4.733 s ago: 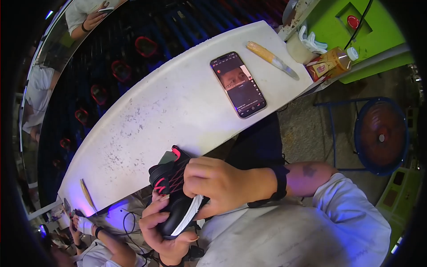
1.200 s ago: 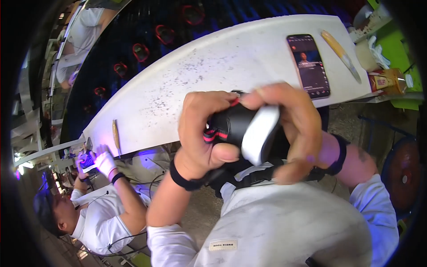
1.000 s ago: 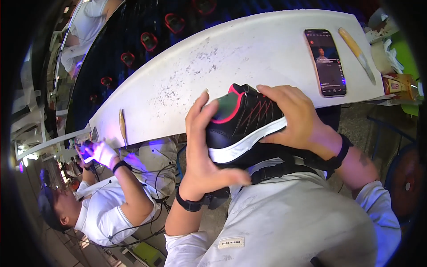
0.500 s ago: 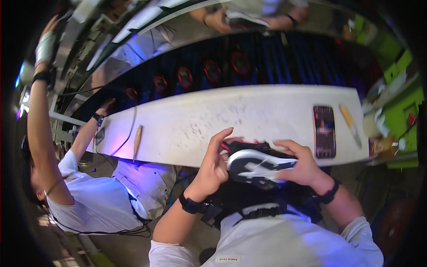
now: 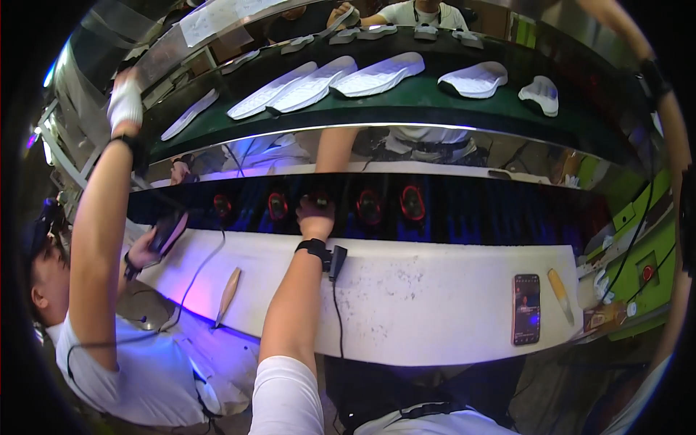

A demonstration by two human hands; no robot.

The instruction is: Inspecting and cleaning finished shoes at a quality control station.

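Observation:
My left hand (image 5: pixel 317 212) reaches forward over the white bench, its fingers closed around a dark shoe (image 5: pixel 321 198) on the dark lower shelf. The hand covers much of that shoe. On either side of it stand similar dark shoes with red-rimmed openings, such as this shoe (image 5: pixel 369 206) to the right and another shoe (image 5: pixel 277 206) to the left. My right arm is raised along the right rim. Only part of my right hand (image 5: pixel 612 22) shows at the top right; its fingers are cut off, and anything in them is out of sight.
White shoe soles (image 5: pixel 314 85) lie on a green upper belt (image 5: pixel 406 119). A phone (image 5: pixel 526 308) and a wooden-handled tool (image 5: pixel 560 296) rest at the bench's right; another wooden tool (image 5: pixel 228 296) lies left. A co-worker (image 5: pixel 138 377) on the left holds a dark shoe (image 5: pixel 170 232).
Both hands held a black-and-white-soled shoe near my body; it is no longer seen. My left hand has gone forward to the shelf, my right arm up and right. The view has tilted up.

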